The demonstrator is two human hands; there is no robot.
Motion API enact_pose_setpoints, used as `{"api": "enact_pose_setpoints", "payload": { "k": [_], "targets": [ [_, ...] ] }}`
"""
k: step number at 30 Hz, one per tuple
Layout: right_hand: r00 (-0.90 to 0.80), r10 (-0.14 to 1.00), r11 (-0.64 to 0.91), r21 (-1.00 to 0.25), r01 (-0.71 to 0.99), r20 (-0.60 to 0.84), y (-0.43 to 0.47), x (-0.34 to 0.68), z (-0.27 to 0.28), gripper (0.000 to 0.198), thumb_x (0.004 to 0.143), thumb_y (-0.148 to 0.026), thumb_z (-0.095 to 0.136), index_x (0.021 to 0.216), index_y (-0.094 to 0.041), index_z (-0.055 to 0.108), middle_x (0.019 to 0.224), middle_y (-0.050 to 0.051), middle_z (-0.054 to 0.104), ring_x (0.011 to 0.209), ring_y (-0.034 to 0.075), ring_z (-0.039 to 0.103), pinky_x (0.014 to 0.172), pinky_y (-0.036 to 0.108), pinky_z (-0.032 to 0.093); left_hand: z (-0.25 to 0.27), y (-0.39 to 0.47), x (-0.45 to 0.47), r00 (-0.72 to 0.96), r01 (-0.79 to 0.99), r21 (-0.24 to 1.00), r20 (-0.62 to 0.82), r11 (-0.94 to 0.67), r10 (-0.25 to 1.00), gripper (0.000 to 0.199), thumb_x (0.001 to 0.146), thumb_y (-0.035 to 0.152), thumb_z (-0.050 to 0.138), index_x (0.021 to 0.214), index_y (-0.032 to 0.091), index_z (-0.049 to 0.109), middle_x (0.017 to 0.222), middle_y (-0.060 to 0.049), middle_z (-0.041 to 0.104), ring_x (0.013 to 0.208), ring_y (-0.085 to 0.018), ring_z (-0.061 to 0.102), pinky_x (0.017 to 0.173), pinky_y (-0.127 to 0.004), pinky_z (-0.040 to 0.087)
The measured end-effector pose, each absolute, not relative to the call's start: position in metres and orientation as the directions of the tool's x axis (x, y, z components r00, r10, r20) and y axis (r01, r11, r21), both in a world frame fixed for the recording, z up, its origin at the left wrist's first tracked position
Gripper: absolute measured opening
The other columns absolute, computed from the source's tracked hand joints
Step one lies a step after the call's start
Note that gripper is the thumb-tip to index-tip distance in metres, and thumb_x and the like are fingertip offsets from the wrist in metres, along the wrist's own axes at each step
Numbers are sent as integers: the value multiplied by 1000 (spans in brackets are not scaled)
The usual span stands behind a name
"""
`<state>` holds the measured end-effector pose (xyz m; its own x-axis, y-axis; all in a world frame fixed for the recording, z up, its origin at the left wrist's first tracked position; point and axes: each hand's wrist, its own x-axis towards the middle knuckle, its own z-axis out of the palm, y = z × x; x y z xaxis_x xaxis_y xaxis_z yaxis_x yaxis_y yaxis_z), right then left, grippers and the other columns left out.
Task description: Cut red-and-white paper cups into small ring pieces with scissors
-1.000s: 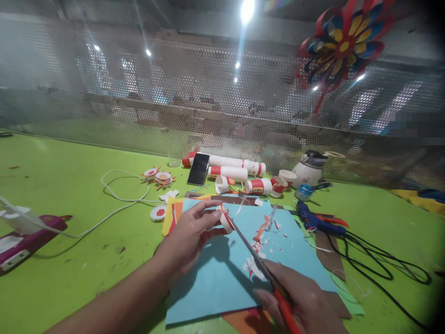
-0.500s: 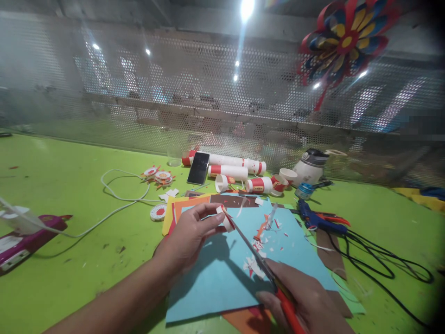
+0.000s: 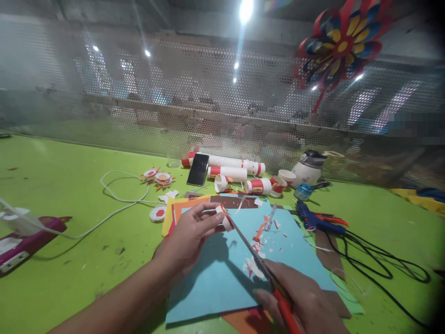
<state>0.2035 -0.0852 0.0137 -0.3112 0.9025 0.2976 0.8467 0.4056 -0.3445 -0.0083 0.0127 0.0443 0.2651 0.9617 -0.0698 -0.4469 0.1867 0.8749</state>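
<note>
Between the thumb and fingers of my left hand (image 3: 193, 232) is a small white-and-red piece of paper cup (image 3: 227, 223), held above the blue paper sheet (image 3: 208, 297). My right hand (image 3: 302, 292) grips the red handles of a pair of scissors (image 3: 259, 262). The blades point up and to the left, and their tips meet the edge of the cup piece. Whether the blades are fully closed is hard to see. White, red and orange paper scraps (image 3: 255, 268) lie on the blue sheet beneath the scissors.
Paper cups (image 3: 257, 186), a phone (image 3: 198, 170) and a bottle (image 3: 308, 169) stand or lie at the back. A blue glue gun (image 3: 318, 223) with a black cord is on the right. A purple power strip (image 3: 31, 246) sits at left, near decorated discs (image 3: 159, 213).
The camera view has shifted slightly. Both hands, the cup piece and the scissors keep nearly the same positions; the right hand has moved a little to the left.
</note>
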Motion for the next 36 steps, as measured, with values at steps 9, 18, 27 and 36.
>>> {"api": "enact_pose_setpoints", "payload": {
  "k": [9,18,27,36],
  "targets": [
    [-311,906,399,-338,852,287,-84,203,21,28,89,-38,54,113,-23,58,91,4,71,77,18,69,65,29,57,42,13,-8,261,-404,900,-59,164,964,34,67,25,79,95,14,63,86,-7,70,82,-18,66,82,-32,49],
    [-336,898,421,-330,845,286,-84,205,14,30,90,-39,54,115,-23,57,84,2,71,71,17,68,61,29,56,42,10,-5,265,-412,894,-65,174,962,33,69,26,79,94,14,62,82,-6,70,81,-18,67,83,-32,49],
    [-331,884,441,-354,825,329,-85,204,14,24,90,-35,55,110,-23,59,80,1,71,67,17,67,58,27,54,43,11,-5,251,-408,898,-61,163,966,35,69,26,78,96,13,60,82,-5,68,79,-16,66,82,-32,51],
    [-317,900,412,-348,842,299,-84,204,18,29,90,-40,54,113,-23,59,94,4,72,78,17,69,67,28,57,42,10,-6,297,-384,914,-16,135,955,32,75,29,74,97,13,58,88,-9,67,79,-18,64,77,-36,53]
  ]
}}
